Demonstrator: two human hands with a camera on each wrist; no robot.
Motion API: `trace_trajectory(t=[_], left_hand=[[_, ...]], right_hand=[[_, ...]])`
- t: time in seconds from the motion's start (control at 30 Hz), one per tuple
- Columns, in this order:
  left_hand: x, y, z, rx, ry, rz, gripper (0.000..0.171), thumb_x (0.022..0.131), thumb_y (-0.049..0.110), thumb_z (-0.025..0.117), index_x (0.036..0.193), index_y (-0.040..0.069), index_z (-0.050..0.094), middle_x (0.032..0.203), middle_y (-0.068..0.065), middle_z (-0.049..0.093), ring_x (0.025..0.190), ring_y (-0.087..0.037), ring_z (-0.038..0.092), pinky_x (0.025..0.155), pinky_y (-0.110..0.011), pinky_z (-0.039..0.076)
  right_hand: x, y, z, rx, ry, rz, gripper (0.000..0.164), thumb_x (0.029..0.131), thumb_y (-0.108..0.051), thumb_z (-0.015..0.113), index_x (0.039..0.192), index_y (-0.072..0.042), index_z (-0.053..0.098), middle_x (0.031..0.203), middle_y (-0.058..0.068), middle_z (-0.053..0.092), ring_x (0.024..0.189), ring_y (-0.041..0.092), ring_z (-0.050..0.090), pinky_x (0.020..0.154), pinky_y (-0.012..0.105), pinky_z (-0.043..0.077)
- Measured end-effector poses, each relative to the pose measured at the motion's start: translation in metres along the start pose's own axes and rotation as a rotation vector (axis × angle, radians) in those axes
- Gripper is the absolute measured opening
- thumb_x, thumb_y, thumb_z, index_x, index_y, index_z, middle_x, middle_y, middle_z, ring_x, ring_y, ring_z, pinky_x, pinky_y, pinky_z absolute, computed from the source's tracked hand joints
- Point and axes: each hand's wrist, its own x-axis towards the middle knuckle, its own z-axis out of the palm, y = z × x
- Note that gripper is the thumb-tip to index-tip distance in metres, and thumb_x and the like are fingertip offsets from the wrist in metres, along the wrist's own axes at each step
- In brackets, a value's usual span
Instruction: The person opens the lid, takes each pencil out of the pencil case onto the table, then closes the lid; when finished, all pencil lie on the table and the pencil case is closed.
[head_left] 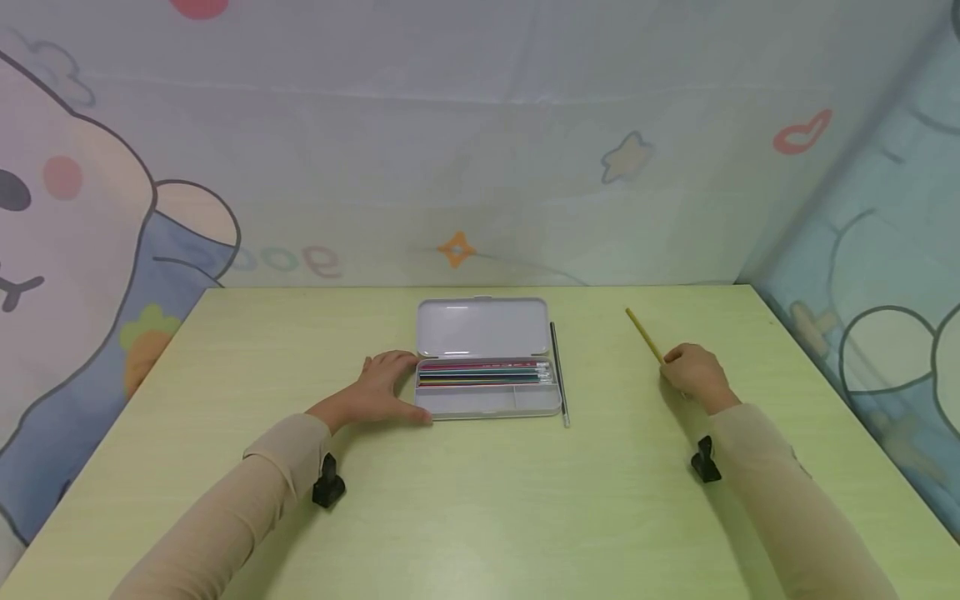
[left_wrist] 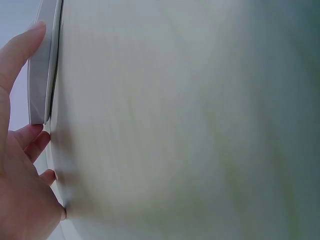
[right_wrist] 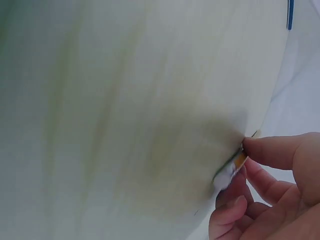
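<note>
An open pencil case (head_left: 536, 404) with a pale interior lies at mid-table, its lid (head_left: 483, 327) laid back. Several pencils (head_left: 480, 373) fill its rear compartment; the front compartments are bare. At the case's left end, my left hand (head_left: 378, 392) holds it with the thumb along the front side and fingertips at the end. To the right, my right hand (head_left: 693, 372) pinches a yellow pencil (head_left: 642, 332) near its whitish end, between thumb and fingers. The pencil's far end points away and to the left. In the right wrist view, its barrel (right_wrist: 241, 159) shows between the fingertips.
A dark pencil (head_left: 559, 371) lies on the table just right of the case, running front to back. The table (head_left: 480, 500) is pale yellow-green. Printed cloth (head_left: 525, 167) hangs behind it and along both sides.
</note>
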Motion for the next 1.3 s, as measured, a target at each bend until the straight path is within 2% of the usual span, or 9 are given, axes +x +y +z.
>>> trace_trajectory(t=[0.13, 0.43, 0.5, 0.6, 0.73, 1.1, 1.3], left_hand=[[0.0, 0.0, 0.0, 0.002, 0.001, 0.002, 0.095, 0.07, 0.047, 0.082, 0.142, 0.004, 0.04, 0.147, -0.019, 0.036, 0.14, -0.044, 0.018, 0.111, -0.068, 0.001], [0.0, 0.001, -0.002, -0.003, -0.009, 0.001, 0.097, 0.071, 0.048, 0.082, 0.144, 0.003, 0.038, 0.149, -0.02, 0.034, 0.141, -0.044, 0.017, 0.111, -0.067, 0.0], [0.0, 0.001, -0.002, -0.002, -0.009, 0.003, 0.097, 0.07, 0.047, 0.082, 0.144, 0.003, 0.038, 0.149, -0.02, 0.034, 0.141, -0.045, 0.016, 0.111, -0.068, 0.0], [0.0, 0.001, -0.002, 0.0, -0.008, 0.003, 0.096, 0.07, 0.047, 0.082, 0.144, 0.003, 0.038, 0.149, -0.02, 0.034, 0.141, -0.045, 0.017, 0.111, -0.068, 0.0], [0.0, 0.0, -0.001, -0.001, -0.007, 0.001, 0.096, 0.07, 0.047, 0.082, 0.143, 0.003, 0.039, 0.149, -0.02, 0.034, 0.141, -0.044, 0.017, 0.111, -0.067, 0.0], [0.001, 0.0, 0.0, 0.009, 0.01, 0.0, 0.095, 0.069, 0.047, 0.083, 0.141, 0.003, 0.041, 0.147, -0.02, 0.036, 0.14, -0.044, 0.02, 0.11, -0.068, 0.002], [0.001, 0.0, 0.001, 0.007, 0.011, 0.001, 0.097, 0.068, 0.048, 0.083, 0.142, 0.003, 0.04, 0.148, -0.02, 0.036, 0.14, -0.043, 0.02, 0.111, -0.068, 0.001]], right_hand=[[-0.002, -0.006, 0.005, -0.012, -0.004, -0.042, 0.036, 0.091, -0.015, 0.05, 0.115, 0.011, 0.057, 0.112, 0.029, 0.059, 0.101, 0.042, 0.057, 0.08, 0.047, 0.048], [-0.015, -0.03, 0.016, 0.01, -0.063, -0.106, 0.037, 0.09, -0.017, 0.054, 0.116, 0.01, 0.058, 0.114, 0.03, 0.057, 0.09, 0.035, 0.057, 0.076, 0.043, 0.049], [-0.015, -0.033, 0.019, 0.019, -0.08, -0.123, 0.038, 0.089, -0.017, 0.055, 0.116, 0.01, 0.058, 0.108, 0.027, 0.06, 0.083, 0.031, 0.057, 0.073, 0.04, 0.049], [-0.016, -0.036, 0.025, 0.069, -0.111, -0.153, 0.039, 0.088, -0.018, 0.055, 0.116, 0.01, 0.057, 0.087, 0.017, 0.064, 0.068, 0.022, 0.057, 0.062, 0.032, 0.048], [-0.023, -0.046, 0.03, 0.122, -0.143, -0.153, 0.039, 0.088, -0.015, 0.055, 0.117, 0.012, 0.054, 0.066, 0.007, 0.061, 0.056, 0.014, 0.055, 0.055, 0.027, 0.047], [-0.029, -0.06, 0.04, 0.15, -0.145, -0.138, 0.036, 0.09, -0.012, 0.058, 0.117, 0.012, 0.053, 0.078, 0.012, 0.066, 0.059, 0.012, 0.06, 0.057, 0.026, 0.051], [-0.031, -0.063, 0.04, 0.146, -0.141, -0.14, 0.034, 0.09, -0.012, 0.059, 0.115, 0.012, 0.054, 0.074, 0.012, 0.066, 0.057, 0.012, 0.06, 0.057, 0.027, 0.052]])
